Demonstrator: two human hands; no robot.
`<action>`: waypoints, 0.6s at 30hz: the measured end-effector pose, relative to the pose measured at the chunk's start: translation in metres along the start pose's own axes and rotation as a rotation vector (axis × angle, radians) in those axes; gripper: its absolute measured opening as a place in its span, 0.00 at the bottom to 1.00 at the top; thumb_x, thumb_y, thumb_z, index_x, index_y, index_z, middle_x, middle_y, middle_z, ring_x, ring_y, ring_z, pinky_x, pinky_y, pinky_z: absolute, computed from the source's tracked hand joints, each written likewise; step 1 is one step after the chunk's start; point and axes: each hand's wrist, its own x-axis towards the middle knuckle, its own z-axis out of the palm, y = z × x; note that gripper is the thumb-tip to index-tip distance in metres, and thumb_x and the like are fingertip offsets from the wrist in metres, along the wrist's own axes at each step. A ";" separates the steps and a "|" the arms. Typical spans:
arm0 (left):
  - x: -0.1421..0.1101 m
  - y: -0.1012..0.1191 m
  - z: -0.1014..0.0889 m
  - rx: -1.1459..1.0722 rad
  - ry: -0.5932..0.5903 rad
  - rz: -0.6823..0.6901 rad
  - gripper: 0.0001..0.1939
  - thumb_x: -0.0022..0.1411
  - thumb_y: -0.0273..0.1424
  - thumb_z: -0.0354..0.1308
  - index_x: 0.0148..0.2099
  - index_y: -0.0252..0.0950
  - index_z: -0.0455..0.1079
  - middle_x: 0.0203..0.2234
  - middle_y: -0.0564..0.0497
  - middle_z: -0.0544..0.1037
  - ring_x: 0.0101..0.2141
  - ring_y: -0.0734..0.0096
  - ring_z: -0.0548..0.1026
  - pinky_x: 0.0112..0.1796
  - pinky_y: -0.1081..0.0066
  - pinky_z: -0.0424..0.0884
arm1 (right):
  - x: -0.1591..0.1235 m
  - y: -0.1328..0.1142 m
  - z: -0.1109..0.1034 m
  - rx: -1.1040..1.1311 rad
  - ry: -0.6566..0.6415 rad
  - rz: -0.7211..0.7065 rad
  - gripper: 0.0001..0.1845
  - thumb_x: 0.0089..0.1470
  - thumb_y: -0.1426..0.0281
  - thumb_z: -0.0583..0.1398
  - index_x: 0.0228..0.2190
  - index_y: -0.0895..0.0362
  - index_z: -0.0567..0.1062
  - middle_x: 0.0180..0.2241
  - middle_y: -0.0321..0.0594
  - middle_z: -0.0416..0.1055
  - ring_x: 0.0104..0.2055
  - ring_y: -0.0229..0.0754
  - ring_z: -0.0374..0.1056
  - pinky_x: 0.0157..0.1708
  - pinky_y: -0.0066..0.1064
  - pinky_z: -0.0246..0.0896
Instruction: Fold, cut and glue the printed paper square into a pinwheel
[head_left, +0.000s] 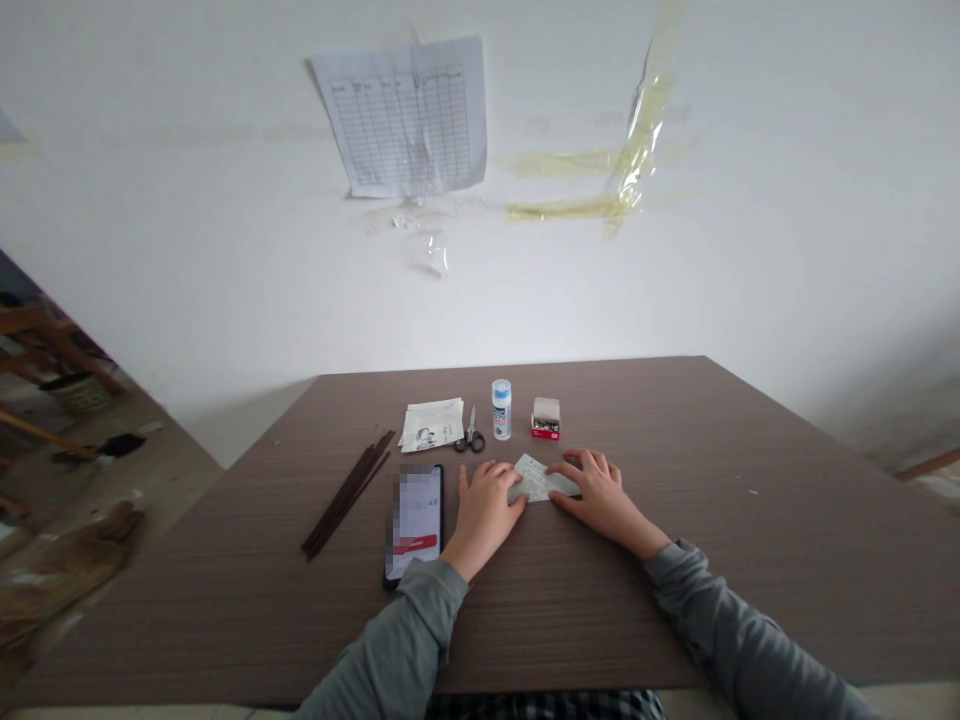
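Note:
A small printed paper (531, 478), folded to a triangular point at its top, lies on the table between my hands. My left hand (486, 508) has its fingertips and thumb on the paper's left end. At the paper's right end, the thumb and forefinger of my right hand (596, 492) hold it, with the other fingers curved above. Parts of both ends are hidden under my fingers. Just beyond the paper stand a white glue bottle (502, 412) with a blue cap and a small open red-and-white box (546, 420) with small metal pieces inside.
Black-handled scissors (470, 436) lie beside a stack of printed papers (432, 425). Several thin dark brown sticks (349, 495) rest at the left, near a phone (415, 525) by my left forearm. Behind the brown table (750, 560) rises a white wall (262, 250).

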 end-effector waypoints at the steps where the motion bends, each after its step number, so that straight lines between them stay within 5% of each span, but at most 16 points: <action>1: 0.001 0.001 0.001 0.000 0.005 -0.007 0.15 0.81 0.28 0.74 0.64 0.49 0.93 0.74 0.44 0.90 0.80 0.34 0.80 0.88 0.22 0.59 | 0.001 -0.001 0.001 0.001 0.005 0.007 0.24 0.75 0.59 0.73 0.67 0.38 0.94 0.75 0.53 0.82 0.82 0.75 0.71 0.81 0.76 0.69; 11: 0.005 0.008 0.000 0.005 0.024 -0.045 0.10 0.79 0.31 0.79 0.59 0.48 0.90 0.67 0.46 0.91 0.77 0.38 0.81 0.87 0.22 0.62 | 0.002 -0.013 0.009 -0.028 0.092 0.072 0.20 0.69 0.53 0.78 0.60 0.38 0.93 0.72 0.49 0.83 0.79 0.80 0.72 0.80 0.77 0.66; 18: 0.003 0.011 -0.001 0.019 -0.005 -0.061 0.14 0.81 0.30 0.77 0.64 0.47 0.89 0.71 0.44 0.90 0.79 0.35 0.78 0.86 0.15 0.60 | 0.001 -0.022 -0.003 -0.022 0.024 0.131 0.22 0.71 0.52 0.77 0.63 0.40 0.92 0.76 0.51 0.80 0.83 0.78 0.68 0.83 0.75 0.61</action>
